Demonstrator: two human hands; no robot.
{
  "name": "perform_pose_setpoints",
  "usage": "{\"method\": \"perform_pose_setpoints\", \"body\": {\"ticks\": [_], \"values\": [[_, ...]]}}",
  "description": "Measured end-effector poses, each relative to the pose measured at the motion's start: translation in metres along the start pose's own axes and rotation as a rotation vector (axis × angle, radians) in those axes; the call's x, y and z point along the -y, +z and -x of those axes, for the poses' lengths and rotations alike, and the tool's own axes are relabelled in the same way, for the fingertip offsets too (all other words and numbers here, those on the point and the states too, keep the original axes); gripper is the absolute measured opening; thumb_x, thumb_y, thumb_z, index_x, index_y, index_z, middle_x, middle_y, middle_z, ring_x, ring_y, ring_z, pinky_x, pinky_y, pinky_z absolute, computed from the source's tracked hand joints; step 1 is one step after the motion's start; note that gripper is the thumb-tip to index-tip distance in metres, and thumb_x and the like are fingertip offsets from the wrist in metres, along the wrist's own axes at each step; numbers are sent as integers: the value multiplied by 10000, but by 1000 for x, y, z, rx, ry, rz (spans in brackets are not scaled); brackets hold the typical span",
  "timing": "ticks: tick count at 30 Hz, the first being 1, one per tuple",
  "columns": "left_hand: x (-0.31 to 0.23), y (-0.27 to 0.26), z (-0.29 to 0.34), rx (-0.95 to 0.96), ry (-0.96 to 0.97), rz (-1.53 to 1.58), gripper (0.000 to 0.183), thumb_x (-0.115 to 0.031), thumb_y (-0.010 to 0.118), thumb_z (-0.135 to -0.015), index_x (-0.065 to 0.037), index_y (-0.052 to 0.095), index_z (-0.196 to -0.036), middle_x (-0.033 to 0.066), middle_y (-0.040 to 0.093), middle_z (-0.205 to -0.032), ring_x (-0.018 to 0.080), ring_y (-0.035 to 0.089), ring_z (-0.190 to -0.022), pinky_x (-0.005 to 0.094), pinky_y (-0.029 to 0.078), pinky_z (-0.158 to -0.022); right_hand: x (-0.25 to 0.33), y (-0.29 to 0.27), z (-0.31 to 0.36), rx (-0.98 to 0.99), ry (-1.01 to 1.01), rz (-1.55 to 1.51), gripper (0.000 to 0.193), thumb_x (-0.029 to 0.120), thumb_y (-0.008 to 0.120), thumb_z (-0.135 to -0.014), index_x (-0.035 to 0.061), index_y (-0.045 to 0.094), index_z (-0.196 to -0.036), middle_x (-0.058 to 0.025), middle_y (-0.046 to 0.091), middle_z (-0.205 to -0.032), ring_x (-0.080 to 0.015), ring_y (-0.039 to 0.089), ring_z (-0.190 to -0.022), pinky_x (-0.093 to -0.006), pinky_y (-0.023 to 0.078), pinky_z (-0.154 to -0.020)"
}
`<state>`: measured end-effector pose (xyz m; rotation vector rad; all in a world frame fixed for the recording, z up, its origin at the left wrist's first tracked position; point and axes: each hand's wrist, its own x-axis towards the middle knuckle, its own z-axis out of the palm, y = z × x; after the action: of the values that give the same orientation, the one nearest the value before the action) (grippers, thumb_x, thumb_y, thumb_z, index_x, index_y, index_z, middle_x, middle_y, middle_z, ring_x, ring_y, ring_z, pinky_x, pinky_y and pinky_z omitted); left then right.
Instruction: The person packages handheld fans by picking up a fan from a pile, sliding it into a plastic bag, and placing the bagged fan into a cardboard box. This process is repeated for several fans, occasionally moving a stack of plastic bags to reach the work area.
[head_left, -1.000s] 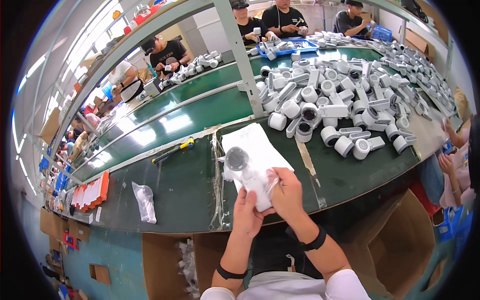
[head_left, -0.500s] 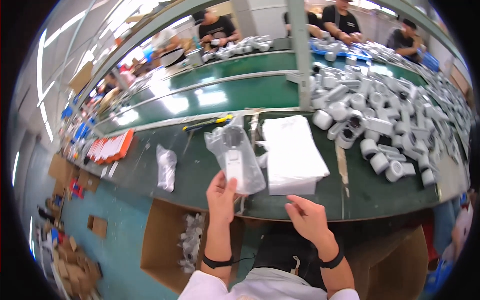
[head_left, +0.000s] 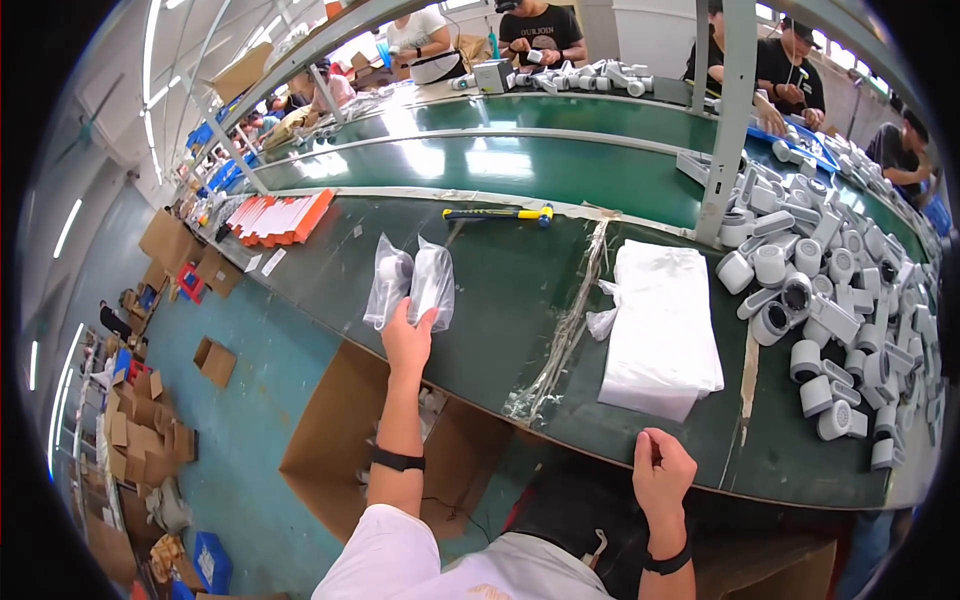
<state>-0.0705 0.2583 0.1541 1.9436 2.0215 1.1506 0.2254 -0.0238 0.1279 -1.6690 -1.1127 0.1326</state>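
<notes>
My left hand (head_left: 408,342) reaches over the bench, its thumb and fingers closed on the lower end of a clear plastic bag with a white plastic part (head_left: 432,284) inside. Close against its left side lies a second bagged white part (head_left: 389,283), with a rounded end. My right hand (head_left: 663,476) hangs by the bench's front edge, thumb and fingertips pressed together, nothing visible in them. Just beyond it lies a stack of flat clear plastic bags (head_left: 662,330).
Grey-white plastic parts (head_left: 840,260) heap up on the right. A yellow-and-black hammer (head_left: 500,213) lies at the back, an orange tray (head_left: 280,217) far left. An open carton (head_left: 330,455) stands below the bench. Across the green conveyor (head_left: 450,160), several people work.
My left hand has carried the bagged part left and set it beside the other bagged one. My right hand's fingers have drawn together. The view has swung left.
</notes>
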Motion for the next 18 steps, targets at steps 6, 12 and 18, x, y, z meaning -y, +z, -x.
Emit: {"method": "perform_pose_setpoints", "body": {"ticks": [6,12,18], "values": [[42,-30,-4,151,-138,190,496,-218,775,-775,8,629,-1191,163,693,-1000,209,679,-791,335,534,-741,4,2,-1,1,-2,-10,88,55,680,-872,-27,669,-899,-67,622,-696,-108,553,-573,-243,454,-551],[22,-30,-6,225,-83,190,516,-237,775,-753,-1,639,-1191,164,689,-1097,233,683,-821,343,527,-791,6,2,-3,-8,-55,32,68,42,679,-860,-19,667,-887,-77,615,-697,-127,549,-559,-251,442,-537],[21,-26,-18,185,-2,69,338,-270,713,-820,-34,707,-1062,174,711,-961,333,685,-854,394,517,-794,2,1,0,-19,-87,33,64,41,678,-861,-14,660,-889,-80,594,-683,-146,535,-544,-265,433,-524]]}}
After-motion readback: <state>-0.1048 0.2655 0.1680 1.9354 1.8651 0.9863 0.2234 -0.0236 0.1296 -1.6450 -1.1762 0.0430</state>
